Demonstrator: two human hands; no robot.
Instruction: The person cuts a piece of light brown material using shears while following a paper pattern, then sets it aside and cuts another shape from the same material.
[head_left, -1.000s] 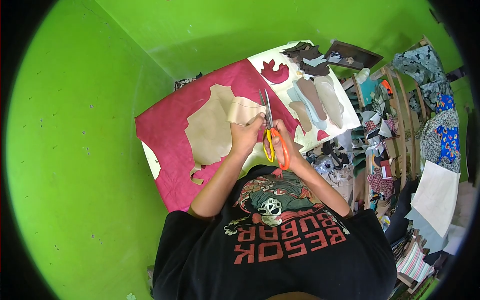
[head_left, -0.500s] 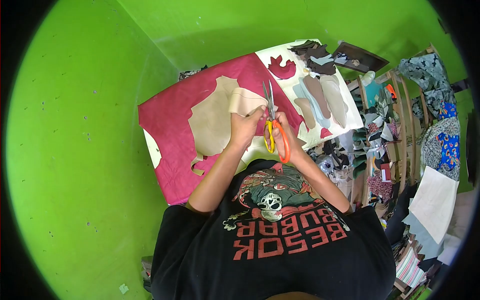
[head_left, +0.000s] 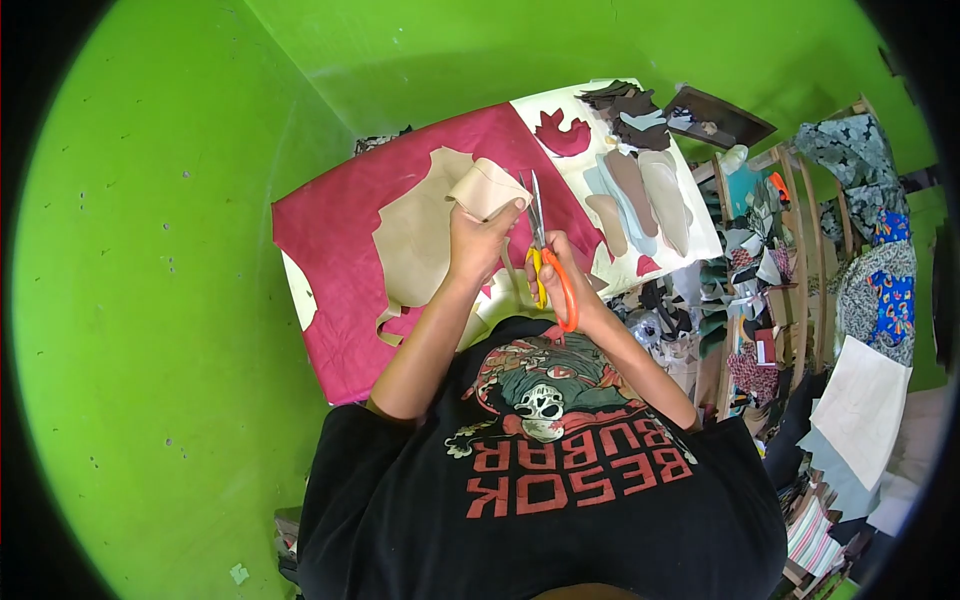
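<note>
My left hand (head_left: 484, 240) pinches a curled piece of beige leather (head_left: 488, 187), thumb on top, raised over the table. In my right hand (head_left: 562, 272) are scissors (head_left: 538, 212) with one yellow and one orange handle, their blades parted and pointing away from me, right beside the edge of the beige piece. Below lies a larger beige leather sheet (head_left: 408, 250) with an irregular outline and a thin strip trailing at its near end. It rests on a wide crimson leather hide (head_left: 325, 215) that covers the left of the table.
On the table's white right part (head_left: 705, 232) lie cut sole-shaped pieces (head_left: 632, 190), a crimson scrap (head_left: 562, 134) and a dark pile of pieces (head_left: 625, 105). A dark tray (head_left: 745, 122) stands beyond the corner. Wooden racks (head_left: 800, 250) crowded with scraps run along the right.
My left hand has moved slightly left and turned, tilting the beige piece. The scissor blades have drawn closer together, and a narrow beige strip now hangs between my hands.
</note>
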